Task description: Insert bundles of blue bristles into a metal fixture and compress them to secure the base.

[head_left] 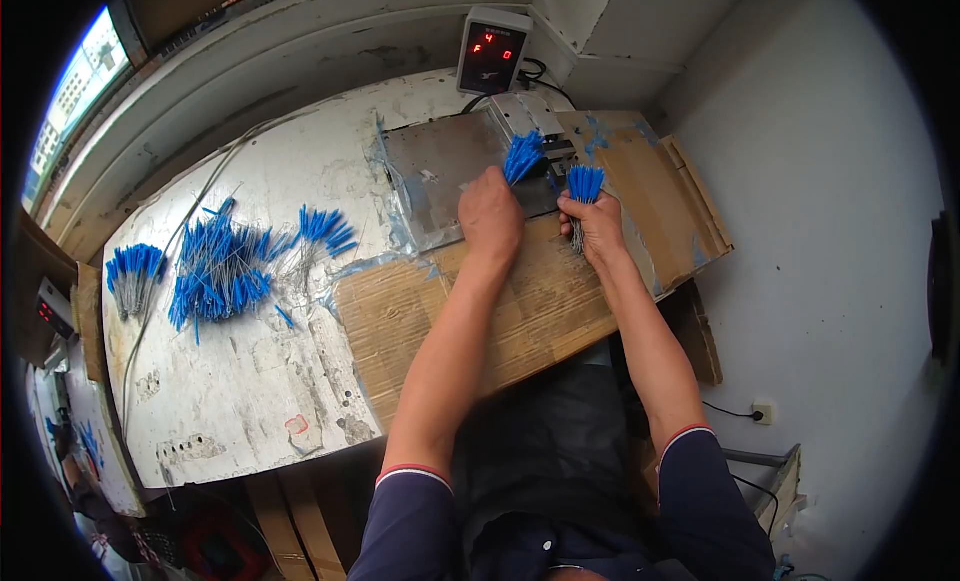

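My left hand (491, 216) is closed around a bundle of thin wires with blue ends (523, 157), held over the grey metal plate (437, 173) beside a small machine (522, 115). A second bundle of blue-ended wires (585, 184) stands upright in my right hand (597, 227), blue ends up and bare silvery ends hanging below the fingers. That hand is just right of the machine's front, above the cardboard. To the left on the white worktable (250, 391) lie a big loose heap of such wires (218, 271), a smaller fan-shaped group (325, 231) and a neat bunch (131, 278).
Cardboard sheets cover the table's front (470, 316) and right side (650, 191). A box with a red digital display (495, 51) stands behind the machine. A cable (180, 226) crosses the table at left. Another person's arm (75, 471) shows at the far left.
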The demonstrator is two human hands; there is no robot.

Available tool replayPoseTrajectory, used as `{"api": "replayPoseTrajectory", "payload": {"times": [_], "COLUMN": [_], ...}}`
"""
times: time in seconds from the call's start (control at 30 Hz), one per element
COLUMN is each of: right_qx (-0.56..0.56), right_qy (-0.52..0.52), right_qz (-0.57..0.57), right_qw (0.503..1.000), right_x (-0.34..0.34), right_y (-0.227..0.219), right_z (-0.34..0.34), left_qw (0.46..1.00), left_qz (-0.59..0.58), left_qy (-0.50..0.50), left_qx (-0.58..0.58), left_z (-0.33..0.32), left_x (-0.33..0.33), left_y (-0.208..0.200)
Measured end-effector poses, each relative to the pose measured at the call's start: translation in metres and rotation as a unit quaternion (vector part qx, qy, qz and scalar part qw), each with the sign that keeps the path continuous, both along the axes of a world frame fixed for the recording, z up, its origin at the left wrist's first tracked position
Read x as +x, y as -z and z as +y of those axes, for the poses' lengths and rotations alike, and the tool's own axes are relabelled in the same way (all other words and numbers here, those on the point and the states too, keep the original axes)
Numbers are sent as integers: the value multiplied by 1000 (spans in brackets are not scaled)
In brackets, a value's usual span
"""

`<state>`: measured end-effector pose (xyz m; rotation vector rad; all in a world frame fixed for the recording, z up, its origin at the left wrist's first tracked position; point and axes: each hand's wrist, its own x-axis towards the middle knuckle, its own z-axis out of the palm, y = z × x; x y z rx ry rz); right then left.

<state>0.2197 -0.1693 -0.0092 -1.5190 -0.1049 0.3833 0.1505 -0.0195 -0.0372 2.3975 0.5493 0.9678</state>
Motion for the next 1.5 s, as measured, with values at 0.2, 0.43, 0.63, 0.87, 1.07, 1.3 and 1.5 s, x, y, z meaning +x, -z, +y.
{"api": "replayPoseTrajectory", "payload": {"times": [0.2, 0.43, 0.63, 0.87, 1.07, 1.3, 1.5], "right_qx": [-32, -74, -53, 73, 61, 11, -5], "right_qy": [42, 74, 75, 56, 63, 15, 12], "right_qz": [-44, -79, -87, -44, -34, -55, -65], "right_qw": [998, 991, 992, 995, 996, 998, 998], "right_x": [10, 11, 9, 7, 5, 1, 0], "right_y": [9, 7, 8, 10, 8, 3, 6], "right_z": [10, 21, 21, 7, 3, 6, 9], "left_qw": [997, 997, 998, 999, 999, 999, 999], "left_qz": [2, -24, -52, -11, -20, -21, 8], "left_qy": [-20, -9, -6, 27, 33, 29, 35], "left_qx": [-75, -73, -29, -20, -35, -13, 23], "left_z": [-1, -1, 0, 1, -1, 0, -1], "left_x": [0, -2, 0, 1, -1, -1, -1], "left_y": [-2, -6, -3, -1, -5, -3, -2]}}
